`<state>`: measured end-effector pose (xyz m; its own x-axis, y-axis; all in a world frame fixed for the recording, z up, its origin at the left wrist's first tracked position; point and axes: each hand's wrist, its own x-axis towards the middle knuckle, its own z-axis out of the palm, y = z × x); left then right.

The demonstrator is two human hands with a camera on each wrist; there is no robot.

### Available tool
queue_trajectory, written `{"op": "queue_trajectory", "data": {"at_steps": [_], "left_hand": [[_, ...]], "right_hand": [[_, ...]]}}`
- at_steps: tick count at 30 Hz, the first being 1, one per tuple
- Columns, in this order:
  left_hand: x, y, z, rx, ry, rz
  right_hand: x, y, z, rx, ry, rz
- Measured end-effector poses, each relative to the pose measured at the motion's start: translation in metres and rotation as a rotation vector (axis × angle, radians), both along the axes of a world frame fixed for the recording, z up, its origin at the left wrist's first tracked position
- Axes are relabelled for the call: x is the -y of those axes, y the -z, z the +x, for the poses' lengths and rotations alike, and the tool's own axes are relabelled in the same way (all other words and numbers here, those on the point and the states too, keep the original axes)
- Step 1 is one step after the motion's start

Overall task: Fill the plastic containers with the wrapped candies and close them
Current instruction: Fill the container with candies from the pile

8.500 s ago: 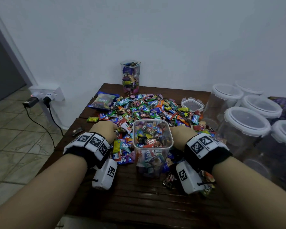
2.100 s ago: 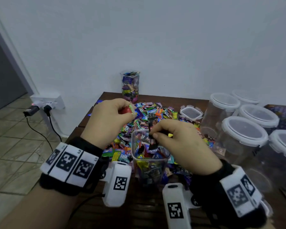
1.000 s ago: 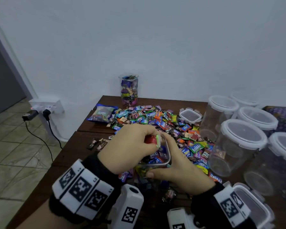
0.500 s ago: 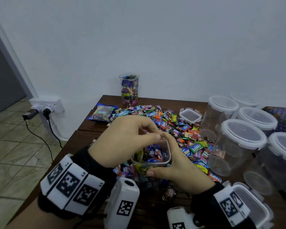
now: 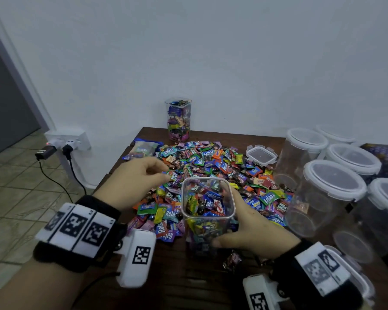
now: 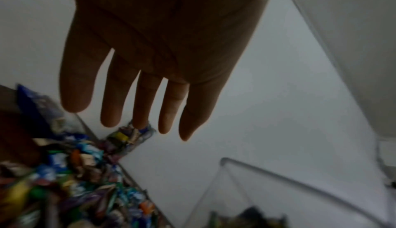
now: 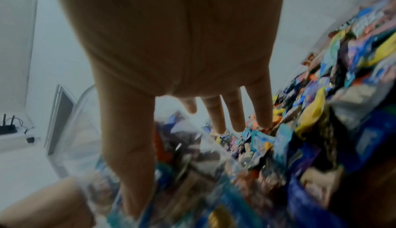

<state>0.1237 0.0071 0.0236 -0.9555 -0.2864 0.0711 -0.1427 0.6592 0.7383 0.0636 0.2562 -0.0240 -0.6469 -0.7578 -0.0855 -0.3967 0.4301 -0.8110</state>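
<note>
My right hand [image 5: 251,229] grips open tub [image 5: 207,211], nearly full of candies [image 5: 204,203]; left hand [image 5: 139,182] loose, empty, over pile [image 5: 222,166].

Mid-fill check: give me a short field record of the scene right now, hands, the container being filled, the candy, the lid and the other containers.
left hand: open, over the candy pile, holding nothing
right hand: holds the square container by its side
square container: upright, open, mostly full of candies
small lid: lying on the table, beyond the pile
far container: full, by the wall
round containers: lidded, empty, at right
</note>
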Motion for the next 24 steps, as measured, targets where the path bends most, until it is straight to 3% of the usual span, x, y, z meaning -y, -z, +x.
{"op": "queue_trajectory", "data": {"at_steps": [8, 12, 16, 24], "left_hand": [[0.008, 0.042, -0.02, 0.51, 0.061, -0.417], [0.003, 0.055, -0.036, 0.705, 0.098, -0.557], [-0.001, 0.058, -0.052, 0.804, 0.1, -0.637], [-0.004, 0.061, -0.065, 0.857, 0.167, -0.658]], "right_hand": [[-0.007, -0.013, -0.036, -0.246, 0.041, 0.517], [0.001, -0.012, -0.054, -0.249, 0.047, 0.739], [0.016, -0.008, -0.069, -0.244, 0.012, 0.906], [0.039, -0.002, -0.081, -0.372, -0.082, 0.994]]}}
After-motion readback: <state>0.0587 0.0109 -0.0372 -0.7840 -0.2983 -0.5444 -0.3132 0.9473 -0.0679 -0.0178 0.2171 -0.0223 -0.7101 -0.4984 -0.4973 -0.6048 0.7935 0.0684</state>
